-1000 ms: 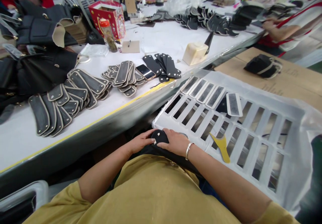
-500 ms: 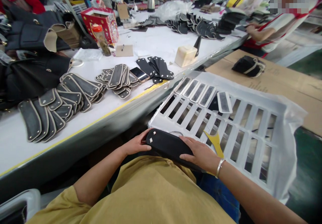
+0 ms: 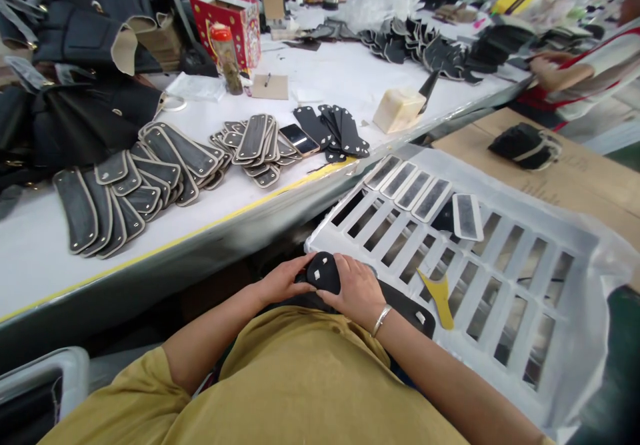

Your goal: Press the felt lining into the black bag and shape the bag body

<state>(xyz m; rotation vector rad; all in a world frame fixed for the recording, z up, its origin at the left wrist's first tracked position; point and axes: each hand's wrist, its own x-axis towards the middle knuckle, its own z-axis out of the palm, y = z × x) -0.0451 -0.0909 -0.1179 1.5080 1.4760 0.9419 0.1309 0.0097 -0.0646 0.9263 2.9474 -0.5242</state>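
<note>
In front of my body I hold a long black rounded strip (image 3: 324,273) with small whitish patches at its ends. My left hand (image 3: 287,279) is closed round its left end, thumb below. My right hand (image 3: 356,289) grips it close to that same end, fingers over the top, and covers its middle. The far right end shows under my right wrist. Just right of it, a yellow forked tool (image 3: 439,298) lies on the white slatted rack (image 3: 463,258). Several grey panels with white borders (image 3: 432,198) rest along the rack's far side.
On the white table (image 3: 210,221) lie fanned grey panels with pale edging (image 3: 135,191), a phone (image 3: 300,139) and black strips (image 3: 345,131). A cream block (image 3: 399,109) sits near the table edge. Black bags (image 3: 80,118) are piled left. Another person's arm (image 3: 565,75) is at far right.
My right hand has slid left along the black strip, close to my left hand, uncovering the strip's right end. The camera view has shifted, so the table and rack appear moved right.
</note>
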